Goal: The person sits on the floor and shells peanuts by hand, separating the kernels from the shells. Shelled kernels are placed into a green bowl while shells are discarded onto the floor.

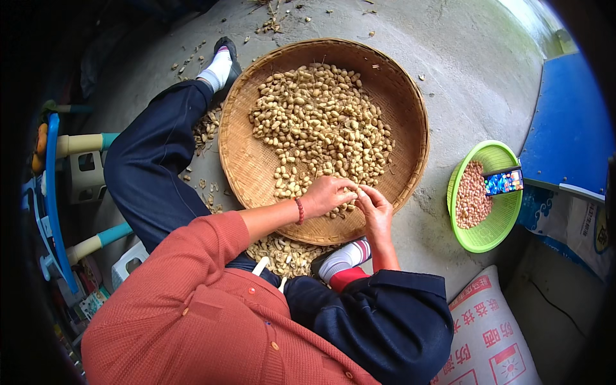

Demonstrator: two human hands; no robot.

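My left hand (329, 195), with a red bead bracelet (299, 211) at its wrist, meets my right hand (377, 208) fingertip to fingertip. Pinched between them is a peanut (357, 189), mostly covered by the fingers. Both hands are over the near right part of a round woven bamboo tray (255, 166). Inside the tray lies a broad heap of unshelled peanuts (317, 113), spreading from the far side towards my hands. Empty peanut shells (288, 257) are piled on the floor below the tray's near rim, between my legs.
At right, a green plastic basket (500, 226) holds shelled peanuts (474, 197); a lit smartphone (503, 182) sits across its far side. A printed woven sack (491, 332) lies nearer me. Blue panel (570, 125) stands beyond the basket. Blue-edged rack (57, 207) stands left. Loose shells (207, 127) litter the concrete floor.
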